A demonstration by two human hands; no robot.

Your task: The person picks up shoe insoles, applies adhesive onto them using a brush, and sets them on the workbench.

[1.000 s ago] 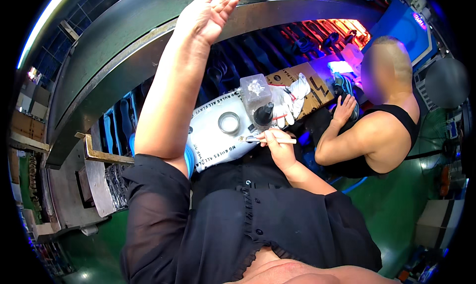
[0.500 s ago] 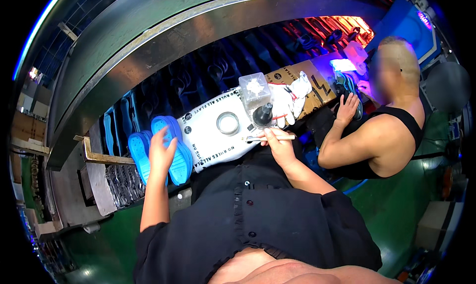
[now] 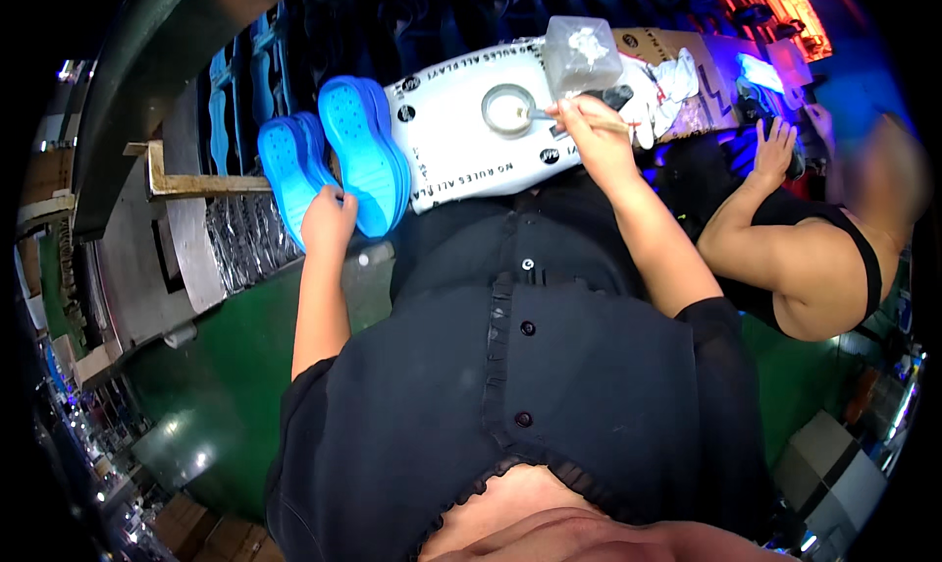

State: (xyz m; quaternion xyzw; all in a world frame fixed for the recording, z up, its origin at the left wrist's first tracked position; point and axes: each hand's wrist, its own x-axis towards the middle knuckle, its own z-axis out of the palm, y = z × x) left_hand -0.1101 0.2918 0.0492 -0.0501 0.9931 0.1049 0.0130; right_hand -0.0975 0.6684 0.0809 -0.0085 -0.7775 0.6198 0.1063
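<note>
Two stacks of blue shoe soles lie side by side at the left end of the work surface, one stack (image 3: pixel 283 156) further left and one (image 3: pixel 355 135) beside the white covering. My left hand (image 3: pixel 329 220) has its fingers closed at the near end of the left stack's top sole. A slim brush (image 3: pixel 543 114) with a light handle is held in my right hand (image 3: pixel 601 148). Its tip reaches into a small round dish (image 3: pixel 488 113) with pale contents, which stands on the white printed covering (image 3: pixel 446 160). My right hand partly hides a black object (image 3: pixel 618 96).
Behind the dish stands a clear plastic box (image 3: pixel 581 66) with white stuff inside. White gloves (image 3: pixel 675 89) lie on cardboard to the right. A co-worker (image 3: pixel 814 238) sits close on my right. A metal beam (image 3: pixel 147 81) and wooden bracket (image 3: pixel 201 185) stand at left.
My left hand has come down onto the near end of the left sole stack. The right hand has carried the brush to the dish. The whole view has shifted.
</note>
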